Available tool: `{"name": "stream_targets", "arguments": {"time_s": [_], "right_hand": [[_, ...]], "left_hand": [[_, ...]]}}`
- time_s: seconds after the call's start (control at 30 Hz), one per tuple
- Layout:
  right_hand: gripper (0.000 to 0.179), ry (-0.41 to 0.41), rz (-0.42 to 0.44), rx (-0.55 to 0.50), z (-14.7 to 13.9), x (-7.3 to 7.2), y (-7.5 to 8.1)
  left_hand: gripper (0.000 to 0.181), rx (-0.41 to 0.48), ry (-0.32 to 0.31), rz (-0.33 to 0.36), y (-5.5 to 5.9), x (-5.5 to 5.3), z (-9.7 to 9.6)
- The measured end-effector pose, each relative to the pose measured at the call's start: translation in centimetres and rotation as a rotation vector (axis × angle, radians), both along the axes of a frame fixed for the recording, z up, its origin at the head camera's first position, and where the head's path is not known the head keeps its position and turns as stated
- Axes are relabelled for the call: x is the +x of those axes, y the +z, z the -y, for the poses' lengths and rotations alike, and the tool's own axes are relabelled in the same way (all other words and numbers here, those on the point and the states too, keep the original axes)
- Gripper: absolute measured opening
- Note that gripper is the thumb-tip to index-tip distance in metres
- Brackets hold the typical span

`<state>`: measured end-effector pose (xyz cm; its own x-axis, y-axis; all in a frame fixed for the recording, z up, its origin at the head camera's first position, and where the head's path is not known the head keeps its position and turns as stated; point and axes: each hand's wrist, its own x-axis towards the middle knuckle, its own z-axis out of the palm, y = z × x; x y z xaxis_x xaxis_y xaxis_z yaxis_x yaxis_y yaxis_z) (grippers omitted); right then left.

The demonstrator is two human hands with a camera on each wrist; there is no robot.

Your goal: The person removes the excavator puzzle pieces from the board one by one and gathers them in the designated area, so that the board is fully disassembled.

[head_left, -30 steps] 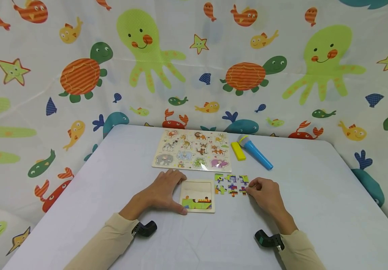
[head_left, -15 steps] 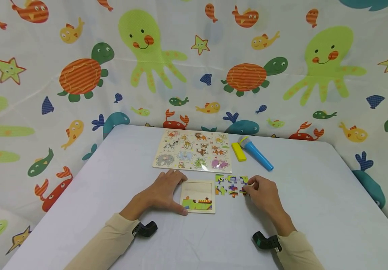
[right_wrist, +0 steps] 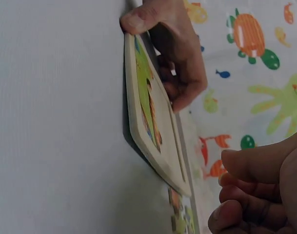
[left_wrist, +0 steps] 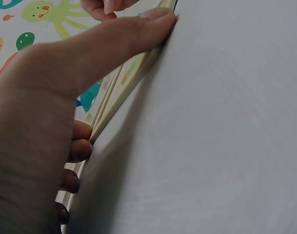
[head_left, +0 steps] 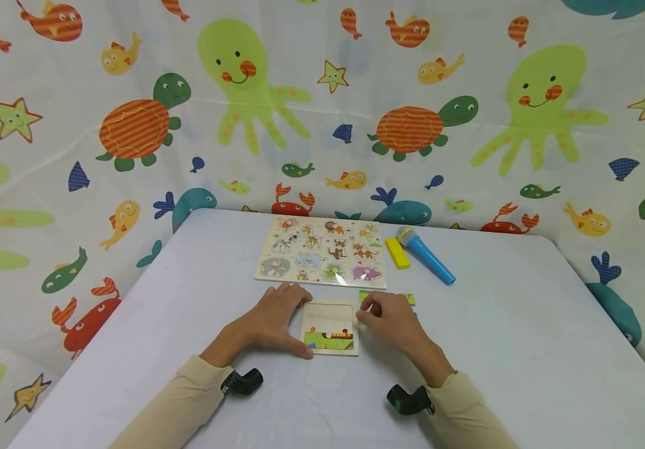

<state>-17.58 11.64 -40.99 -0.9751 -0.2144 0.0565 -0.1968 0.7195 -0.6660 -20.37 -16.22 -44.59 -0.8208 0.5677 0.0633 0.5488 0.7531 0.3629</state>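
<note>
My left hand [head_left: 275,317] grips the left side of a small square wooden puzzle tray [head_left: 328,313], thumb at the near corner and fingers along the far one. Several fitted pieces fill the tray's near part with green and orange; its far part shows bare wood. My right hand [head_left: 394,321] hovers at the tray's right edge, over loose jigsaw pieces [head_left: 410,299] that it mostly hides. Its fingers are loosely bent, and no piece shows between thumb and fingertips in the right wrist view. A few loose pieces show past the tray's edge there.
Behind the tray lies a larger animal puzzle board [head_left: 320,252]. To its right are a yellow block [head_left: 398,253] and a blue toy microphone [head_left: 428,257]. A sea-animal cloth [head_left: 311,112] hangs behind the white table [head_left: 524,324].
My right hand has moved left from the right end of the loose pieces to the tray's right edge, now covering most of them. The left hand and tray stay in place.
</note>
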Motion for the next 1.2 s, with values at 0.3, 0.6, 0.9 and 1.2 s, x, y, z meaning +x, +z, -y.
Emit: {"name": "stream_targets", "arguments": {"time_s": [0.3,0.6,0.9,1.2], "right_hand": [[0.007,0.157,0.029,-0.012,2.5,0.3,-0.3],[0.011,0.268,0.056,-0.045,4.0,0.4,-1.0],[0.019,0.329,0.119,-0.046,5.4,0.9,-1.3],[0.016,0.295,0.099,-0.005,5.9,1.2,-1.7]], "left_hand": [[0.106,-0.002,0.006,0.002,-0.1,0.0,0.0],[0.103,-0.002,0.009,-0.002,0.0,0.1,0.0],[0.101,0.031,-0.015,-0.022,-0.1,0.4,0.2],[0.101,0.015,-0.026,-0.007,0.2,0.3,0.1]]}}
